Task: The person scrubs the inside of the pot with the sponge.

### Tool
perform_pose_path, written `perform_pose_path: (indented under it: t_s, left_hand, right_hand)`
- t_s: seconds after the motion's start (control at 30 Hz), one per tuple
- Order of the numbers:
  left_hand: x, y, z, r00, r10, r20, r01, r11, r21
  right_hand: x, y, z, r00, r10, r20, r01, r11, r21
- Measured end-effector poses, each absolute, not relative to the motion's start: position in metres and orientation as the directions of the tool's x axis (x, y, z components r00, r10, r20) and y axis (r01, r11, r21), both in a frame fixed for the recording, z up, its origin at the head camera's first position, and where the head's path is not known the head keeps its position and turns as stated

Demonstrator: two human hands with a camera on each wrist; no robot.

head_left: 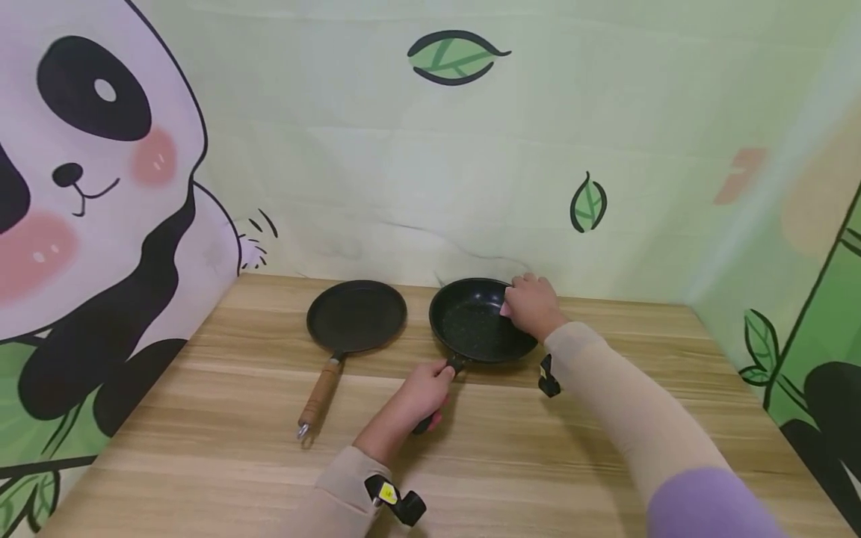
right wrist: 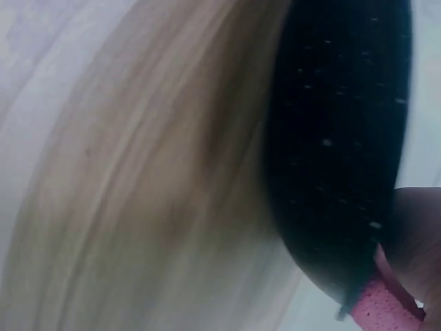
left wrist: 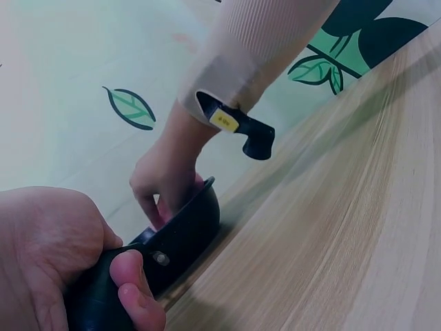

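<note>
A deep black frying pan point(head_left: 471, 325) with a speckled inside is on the wooden table, and my left hand point(head_left: 425, 392) grips its black handle point(head_left: 457, 362). Over the pan's right side, my right hand point(head_left: 533, 305) holds a pink sponge point(right wrist: 386, 307) at the rim. Most of the sponge is hidden by the fingers in the head view. In the left wrist view, the right hand's fingers reach down inside the pan wall point(left wrist: 189, 231). To the left lies a flat black griddle pan point(head_left: 356, 317) with a brown wooden handle point(head_left: 319, 392), untouched by either hand.
The wood-grain table point(head_left: 511, 456) ends at the back against a pale green wall cloth point(head_left: 323, 187) printed with leaves. A large panda print point(head_left: 101, 246) covers the left side. Both wrists carry small black camera mounts, one of them on the left sleeve point(head_left: 336, 486).
</note>
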State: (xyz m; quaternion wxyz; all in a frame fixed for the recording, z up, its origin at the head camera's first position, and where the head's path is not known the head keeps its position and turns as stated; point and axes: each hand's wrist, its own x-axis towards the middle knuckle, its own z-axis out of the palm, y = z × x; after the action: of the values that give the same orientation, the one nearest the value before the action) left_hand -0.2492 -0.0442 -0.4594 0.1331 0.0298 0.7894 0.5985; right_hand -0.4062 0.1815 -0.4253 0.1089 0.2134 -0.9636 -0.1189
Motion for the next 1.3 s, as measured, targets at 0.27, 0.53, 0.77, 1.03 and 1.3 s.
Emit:
perform_pose_path:
  t_s: [0.27,0.53,0.77,1.03,1.3]
  left_hand:
    - [-0.25,-0.043,-0.46,-0.959,0.213,-0.185,-0.118,0.291,0.949]
    - [-0.251,-0.043,-0.462,-0.956,0.221,-0.191,-0.117,0.31,0.944]
    - [-0.251,-0.046,-0.458,-0.952,0.214,-0.22,-0.139,0.34,0.93]
    - [-0.252,-0.045,-0.459,-0.958,0.227,-0.177,-0.094,0.333,0.938]
    - [-0.25,-0.046,-0.454,-0.961,0.219,-0.17,-0.094,0.318,0.943]
  right_hand:
    - [-0.415,0.177,-0.441,-0.85,-0.453,0.269,-0.41,0.89,0.2]
    - [-0.424,0.166,-0.455,-0.821,-0.469,0.326,-0.436,0.883,0.172]
    - [-0.427,0.153,-0.458,-0.802,-0.479,0.356,-0.454,0.877,0.159]
    - [-0.431,0.143,-0.463,-0.757,-0.525,0.388,-0.509,0.847,0.152]
    - [-0.428,0.131,-0.46,-0.81,-0.498,0.309,-0.506,0.861,0.059]
